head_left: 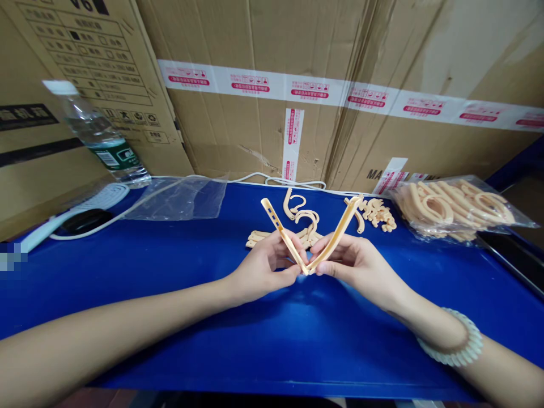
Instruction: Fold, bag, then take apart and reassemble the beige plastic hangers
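Observation:
My left hand [266,266] pinches a slim beige plastic hanger arm [276,222] with slots near its upper end. In my right hand [359,266] is a second, curved hanger arm [341,228], hollow like a channel. The two arms meet at their lower ends between my fingertips and form a V; whether they are locked together cannot be made out. Just behind my hands lie loose hanger hooks [289,205] and a few more hanger arms [255,238], partly hidden by my left hand. A pile of small beige parts [376,212] sits beyond my right hand.
On the blue table [272,345], a clear bag of beige hanger parts [459,207] lies at right beside a dark flat device [514,258]. At left are a water bottle [113,148], an empty plastic bag [182,198], a black mouse [87,221] and a cable. Cardboard boxes [238,136] wall the back.

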The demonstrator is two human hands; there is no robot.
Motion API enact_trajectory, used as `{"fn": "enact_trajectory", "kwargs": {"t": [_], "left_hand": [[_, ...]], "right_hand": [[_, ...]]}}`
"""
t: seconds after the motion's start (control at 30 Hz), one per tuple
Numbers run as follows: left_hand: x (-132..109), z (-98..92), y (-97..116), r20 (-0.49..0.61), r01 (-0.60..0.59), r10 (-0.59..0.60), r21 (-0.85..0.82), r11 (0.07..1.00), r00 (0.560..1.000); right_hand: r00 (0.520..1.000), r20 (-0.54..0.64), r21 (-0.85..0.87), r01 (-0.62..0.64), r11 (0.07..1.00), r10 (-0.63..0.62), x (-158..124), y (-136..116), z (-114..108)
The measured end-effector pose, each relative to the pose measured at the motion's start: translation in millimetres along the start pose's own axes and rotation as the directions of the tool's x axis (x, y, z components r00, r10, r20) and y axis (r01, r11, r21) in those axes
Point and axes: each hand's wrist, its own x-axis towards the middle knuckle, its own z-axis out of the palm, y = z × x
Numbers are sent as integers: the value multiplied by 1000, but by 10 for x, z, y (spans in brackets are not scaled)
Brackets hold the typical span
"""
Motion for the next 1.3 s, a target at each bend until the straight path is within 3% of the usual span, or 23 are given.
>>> {"fn": "enact_trajectory", "kwargs": {"t": [0.2, 1.07, 1.17, 1.3], "left_hand": [[3, -25, -25, -45, 116, -118, -47, 992, 992], [-22, 36, -33, -108, 147, -155, -78, 986, 982], [-2, -8, 10, -153, 147, -161, -99, 984, 975], [69, -162, 159, -293, 124, -166, -156, 980, 942]], "right_hand": [[997, -59, -40, 42, 998, -44, -7, -32, 35], [988, -133, -126, 57, 990, -73, -17, 38, 113], [987, -142, -153, 57, 987, -79, 18, -18, 10], [981, -125, -289, 110, 951, -151, 71, -200, -337]]}}
